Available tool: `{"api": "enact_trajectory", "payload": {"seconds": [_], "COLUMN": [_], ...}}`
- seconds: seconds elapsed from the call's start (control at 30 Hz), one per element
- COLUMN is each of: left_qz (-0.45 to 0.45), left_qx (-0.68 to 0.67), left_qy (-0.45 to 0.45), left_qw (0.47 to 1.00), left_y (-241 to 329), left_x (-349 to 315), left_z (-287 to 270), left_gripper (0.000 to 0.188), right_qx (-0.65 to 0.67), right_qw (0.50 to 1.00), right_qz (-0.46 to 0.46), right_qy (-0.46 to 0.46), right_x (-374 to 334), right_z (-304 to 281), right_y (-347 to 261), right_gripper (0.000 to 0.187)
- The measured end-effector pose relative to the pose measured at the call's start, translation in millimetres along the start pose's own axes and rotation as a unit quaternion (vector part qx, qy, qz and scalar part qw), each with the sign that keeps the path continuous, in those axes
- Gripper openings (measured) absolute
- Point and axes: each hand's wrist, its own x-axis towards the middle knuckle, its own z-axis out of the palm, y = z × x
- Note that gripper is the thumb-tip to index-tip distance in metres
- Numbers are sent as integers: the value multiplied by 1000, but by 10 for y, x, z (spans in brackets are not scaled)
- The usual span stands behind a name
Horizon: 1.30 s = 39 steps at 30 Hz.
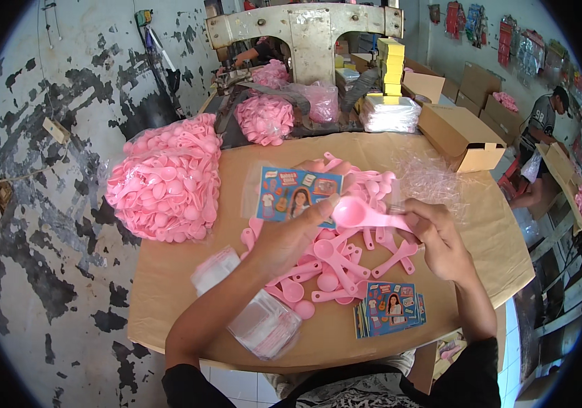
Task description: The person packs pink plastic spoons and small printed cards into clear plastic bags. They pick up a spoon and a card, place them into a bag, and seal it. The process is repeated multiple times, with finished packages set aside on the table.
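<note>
My left hand (pixel 295 234) is closed on a blue printed card (pixel 284 200), which appears to sit in a clear plastic bag, thumb in front and fingers behind. Between finger and thumb, my right hand (pixel 444 245) grips the handle of a pink measuring spoon (pixel 353 212). Its bowl is beside the card's right edge, close to my left thumb; whether it is inside the bag I cannot tell. Beneath both hands spreads a loose heap of pink spoons (pixel 328 251). Near me lie a stack of blue cards (pixel 391 309) and a pile of clear bags (pixel 265 325).
Brown paper covers the table (pixel 495 238). A large bag of pink spoons (pixel 168 180) stands at its left, empty-looking clear bags (pixel 433 187) at its right. Behind are a metal machine frame (pixel 304 34), yellow stacked boxes (pixel 391 68) and a cardboard box (pixel 464 136). Another person (pixel 542 122) is at far right.
</note>
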Motion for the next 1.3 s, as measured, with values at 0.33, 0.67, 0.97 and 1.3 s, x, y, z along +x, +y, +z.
{"api": "enact_trajectory", "payload": {"seconds": [0.33, 0.67, 0.97, 1.3], "left_qz": [6, -82, -37, -271], "left_qx": [-53, 267, 411, 329], "left_qy": [14, 161, -36, -146], "left_qw": [998, 947, 910, 892], "left_y": [-98, 166, -226, 281], "left_x": [-81, 144, -91, -51], "left_z": [39, -99, 29, 192], "left_gripper": [54, 69, 57, 40], "right_qx": [-61, -296, -86, 82], "right_qw": [991, 955, 996, 995], "right_qz": [-114, -6, 21, 12], "right_qy": [29, -4, 7, -62], "right_x": [533, 818, 826, 876], "right_z": [-17, -181, 249, 89], "right_y": [-341, -207, -119, 94], "right_gripper": [13, 17, 13, 14]}}
